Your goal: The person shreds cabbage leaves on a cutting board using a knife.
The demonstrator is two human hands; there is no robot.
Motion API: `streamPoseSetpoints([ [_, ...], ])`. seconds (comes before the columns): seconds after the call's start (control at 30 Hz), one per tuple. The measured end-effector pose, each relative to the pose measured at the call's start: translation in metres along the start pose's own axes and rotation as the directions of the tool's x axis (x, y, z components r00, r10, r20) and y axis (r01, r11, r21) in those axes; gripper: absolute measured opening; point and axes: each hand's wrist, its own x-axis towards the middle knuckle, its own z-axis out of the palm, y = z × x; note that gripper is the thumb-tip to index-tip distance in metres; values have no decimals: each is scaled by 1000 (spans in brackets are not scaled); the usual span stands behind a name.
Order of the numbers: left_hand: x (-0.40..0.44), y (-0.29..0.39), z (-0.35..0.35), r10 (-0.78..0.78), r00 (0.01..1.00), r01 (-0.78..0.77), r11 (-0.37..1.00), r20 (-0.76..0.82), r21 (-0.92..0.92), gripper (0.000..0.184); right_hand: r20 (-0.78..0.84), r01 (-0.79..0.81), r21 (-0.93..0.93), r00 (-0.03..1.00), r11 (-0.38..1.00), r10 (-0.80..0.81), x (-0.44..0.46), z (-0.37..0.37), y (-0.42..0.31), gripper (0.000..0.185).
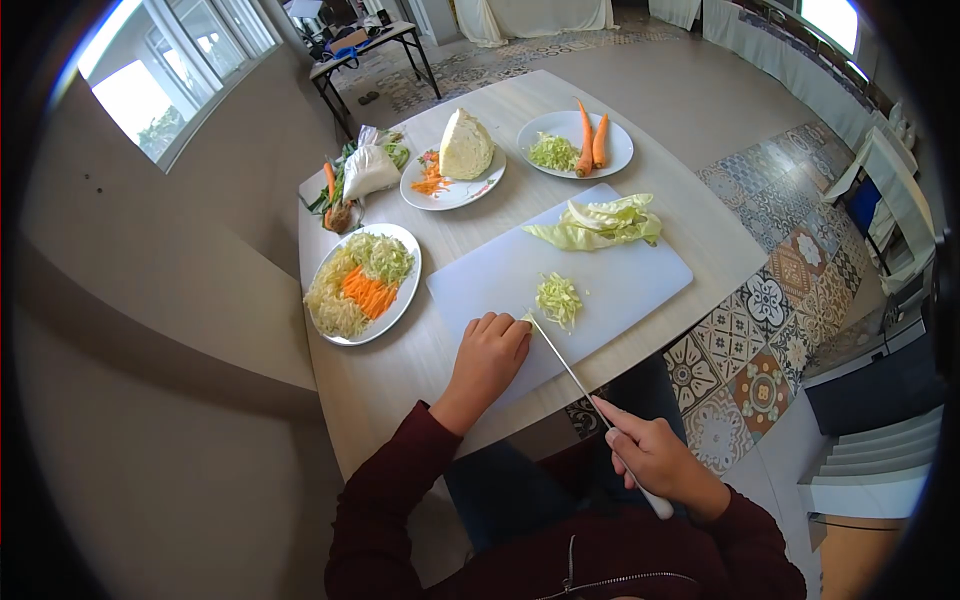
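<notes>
My right hand [655, 458] is wrapped round the white handle of a kitchen knife [572, 378], whose blade points up and left across the white cutting board [460, 285]. Curled at the board's near side, my left hand [494, 350] presses on a small bit of cabbage, mostly hidden under the fingers. The knife tip is right beside those fingertips. Just to the right lies a little heap of shredded cabbage [558, 300]. Farther back on the board rest loose cabbage leaves [600, 225].
Left of the board stands a plate [405, 312] of shredded vegetables. Behind are a plate [425, 200] with a cabbage wedge [467, 146] and grated carrot, and a plate [540, 124] with two carrots [587, 140] and shredded cabbage. A plastic bag [370, 172] and vegetables lie at the back left.
</notes>
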Motion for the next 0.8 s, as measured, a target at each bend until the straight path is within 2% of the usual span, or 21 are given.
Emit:
streamPoseSetpoints([
  [0.8, -2, 0, 1, -21, 1000, 21, 1000, 21, -7, 12, 57, -47, -16, 997, 999, 48, 1, -4, -11, 53],
])
